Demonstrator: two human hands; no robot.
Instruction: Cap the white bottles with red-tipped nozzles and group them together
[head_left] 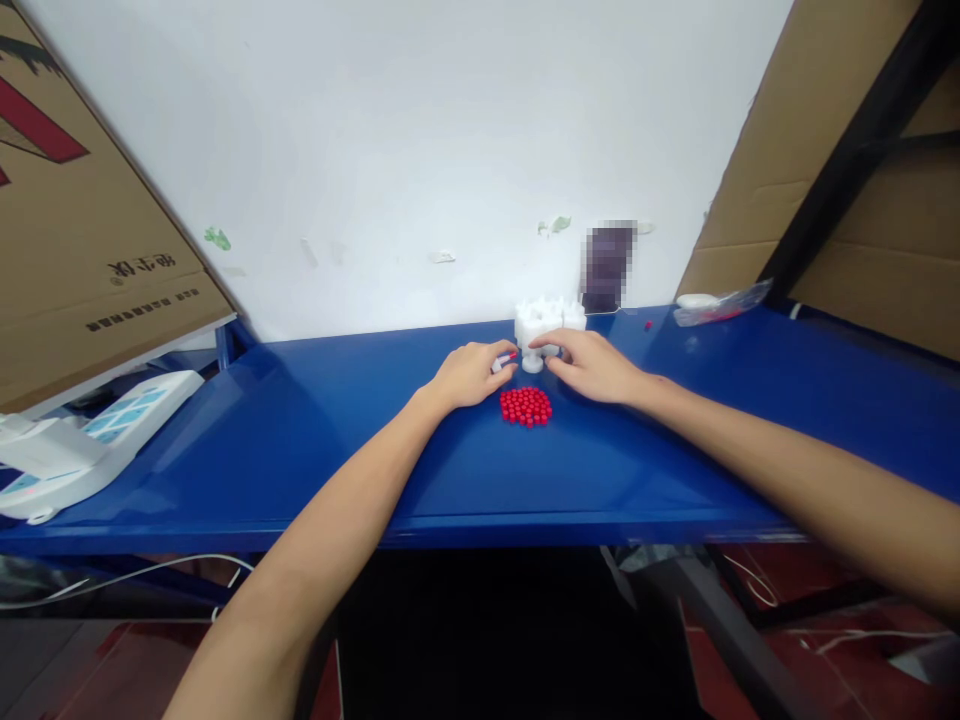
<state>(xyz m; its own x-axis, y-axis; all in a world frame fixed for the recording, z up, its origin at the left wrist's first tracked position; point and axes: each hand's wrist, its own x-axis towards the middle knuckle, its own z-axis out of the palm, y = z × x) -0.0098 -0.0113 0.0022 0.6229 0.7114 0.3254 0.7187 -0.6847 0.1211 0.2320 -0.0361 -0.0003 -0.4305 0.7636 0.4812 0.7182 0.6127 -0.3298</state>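
Note:
My left hand (472, 375) pinches a small white tube (501, 364) with a red tip between thumb and fingers. My right hand (589, 365) is curved with thumb and index finger apart. Its index fingertip is over a small white piece with a round base (532, 364); whether it touches the piece I cannot tell. Right behind the hands stands a tight group of white bottle-like pieces (536, 318) with pointed tops, partly hidden by the right hand. In front of both hands lies a flat pile of small red caps (526, 406).
Everything rests on a blue table (345, 430) against a white wall. One loose red cap (648, 325) and a clear plastic bag (724, 304) lie back right. A white device with blue panels (112, 430) stands at left. Cardboard (97, 220) flanks the table; a dark blurred-out object (607, 265) leans on the wall.

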